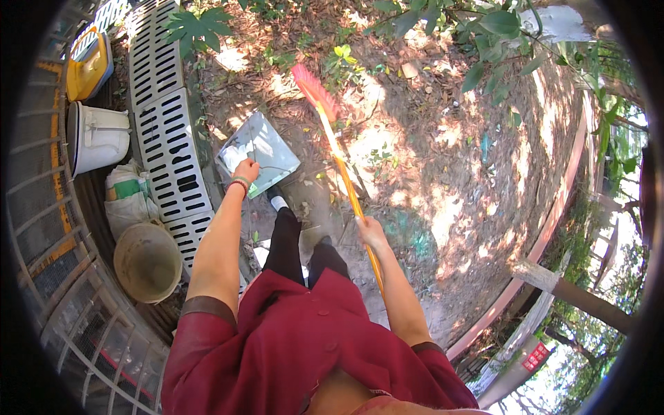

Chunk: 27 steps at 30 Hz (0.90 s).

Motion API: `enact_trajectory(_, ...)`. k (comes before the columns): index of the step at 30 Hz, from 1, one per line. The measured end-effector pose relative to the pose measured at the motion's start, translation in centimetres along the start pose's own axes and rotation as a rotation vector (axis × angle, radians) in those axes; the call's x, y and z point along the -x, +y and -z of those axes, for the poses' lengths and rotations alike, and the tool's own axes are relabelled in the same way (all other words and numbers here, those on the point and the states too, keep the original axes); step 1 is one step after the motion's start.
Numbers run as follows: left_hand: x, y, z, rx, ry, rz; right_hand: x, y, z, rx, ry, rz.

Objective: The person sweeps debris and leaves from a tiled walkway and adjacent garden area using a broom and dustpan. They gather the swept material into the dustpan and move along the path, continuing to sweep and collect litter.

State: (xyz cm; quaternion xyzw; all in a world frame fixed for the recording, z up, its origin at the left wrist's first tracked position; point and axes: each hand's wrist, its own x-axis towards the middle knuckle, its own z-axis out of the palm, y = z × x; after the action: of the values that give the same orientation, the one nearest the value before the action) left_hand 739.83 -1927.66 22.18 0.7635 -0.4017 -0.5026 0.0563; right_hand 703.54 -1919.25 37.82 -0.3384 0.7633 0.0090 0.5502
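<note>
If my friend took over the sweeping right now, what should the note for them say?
Left hand: fingers closed on the wire handle of the metal dustpan, which rests tilted on the dirt ahead of the feet.
Right hand: gripping the orange broom mid-stick, pink bristles out front on the ground beyond the dustpan.
Done: whether the dustpan holds anything cannot be told.
Left: dry leaves lie scattered across the dirt all around.
Nearby at left: grated drain covers, a white bucket and a tan basin.
</note>
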Motion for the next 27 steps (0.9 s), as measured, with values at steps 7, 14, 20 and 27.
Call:
enact_trajectory(7, 1.4, 5.4, 1.2, -0.515, 0.1, -0.076, 8.4, 5.0, 1.6, -0.143, 0.09, -0.035)
enact_trajectory(14, -3.7, 8.6, -1.3, -0.426, 0.135, -0.35, 1.1, 10.7, -1.7, -0.012, 0.293, 0.129)
enact_trajectory(20, -14.0, 9.6, -5.8, -0.669, 0.089, -0.609, -2.3, 9.2, -2.4, -0.241, 0.09, -0.258)
enact_trajectory(27, -29.8, 11.6, -14.6, -0.838, 0.19, -0.77, -1.8, 18.3, -5.9, -0.586, 0.09, -0.441)
